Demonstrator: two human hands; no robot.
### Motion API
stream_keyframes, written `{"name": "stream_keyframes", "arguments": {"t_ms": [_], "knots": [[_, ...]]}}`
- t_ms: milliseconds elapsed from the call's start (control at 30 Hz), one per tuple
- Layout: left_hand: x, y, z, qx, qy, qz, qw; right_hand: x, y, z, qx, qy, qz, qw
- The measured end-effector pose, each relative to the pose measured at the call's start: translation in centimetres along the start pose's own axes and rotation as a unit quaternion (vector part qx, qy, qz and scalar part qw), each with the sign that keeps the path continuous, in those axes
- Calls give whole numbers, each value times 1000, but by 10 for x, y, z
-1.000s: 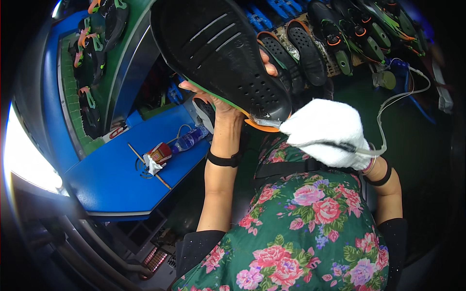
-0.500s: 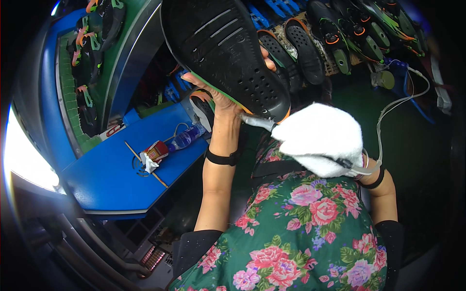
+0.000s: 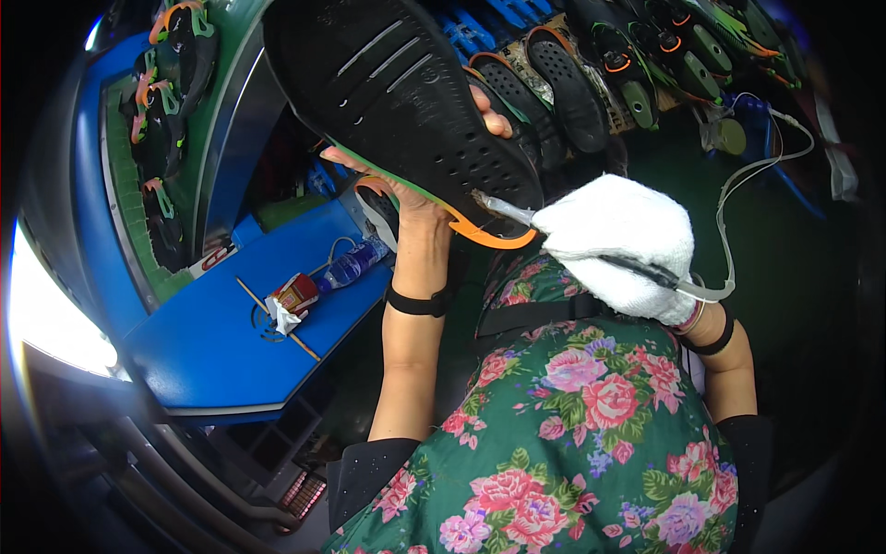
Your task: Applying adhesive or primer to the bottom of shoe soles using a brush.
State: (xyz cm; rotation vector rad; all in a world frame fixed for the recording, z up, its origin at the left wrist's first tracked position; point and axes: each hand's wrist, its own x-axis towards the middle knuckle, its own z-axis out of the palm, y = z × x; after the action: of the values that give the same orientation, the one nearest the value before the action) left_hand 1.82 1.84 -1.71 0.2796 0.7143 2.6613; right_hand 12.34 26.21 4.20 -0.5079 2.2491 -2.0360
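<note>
A large black shoe sole [image 3: 415,102] with an orange and green rim is held up by my left hand [image 3: 403,192]. Its thumb shows at the rim's left side, and fingertips curl round the right edge. Small holes dot the heel part, and pale slots mark the front part. My right hand [image 3: 616,245], in a white glove, is closed round a brush [image 3: 506,208] with a pale stem. The brown tip of this brush lies at the heel end of the sole. A clear tube [image 3: 727,235] runs from the gloved hand up to the right. The glove hides my fingers.
On the left, a blue table [image 3: 208,360] carries a bottle [image 3: 351,265], a red carton [image 3: 297,293] and thin sticks. Several soles and shoes [image 3: 637,60] line the far right. More shoe parts [image 3: 166,111] sit on a green belt [image 3: 129,198] at far left.
The sole has shifted left and slightly up with my left hand. My right hand has turned a little, and the brush tip has moved from beside the rim onto the heel area.
</note>
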Motion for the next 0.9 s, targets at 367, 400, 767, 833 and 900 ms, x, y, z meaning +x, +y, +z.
{"name": "stream_keyframes", "arguments": {"t_ms": [367,400,767,833,900], "knots": [[10,4,19,-74,-103,-49,991,19,-3,-2,191,-4,-40,981],[9,4,20,-85,-95,-53,990,19,-3,-2,149,3,-50,987],[7,6,17,-9,-43,-74,996,22,7,-3,148,-152,-122,969],[3,4,15,-24,-44,-109,993,21,10,-1,41,-88,-189,977],[0,3,12,-18,-33,-143,989,20,11,2,-38,-97,-243,964]]}}
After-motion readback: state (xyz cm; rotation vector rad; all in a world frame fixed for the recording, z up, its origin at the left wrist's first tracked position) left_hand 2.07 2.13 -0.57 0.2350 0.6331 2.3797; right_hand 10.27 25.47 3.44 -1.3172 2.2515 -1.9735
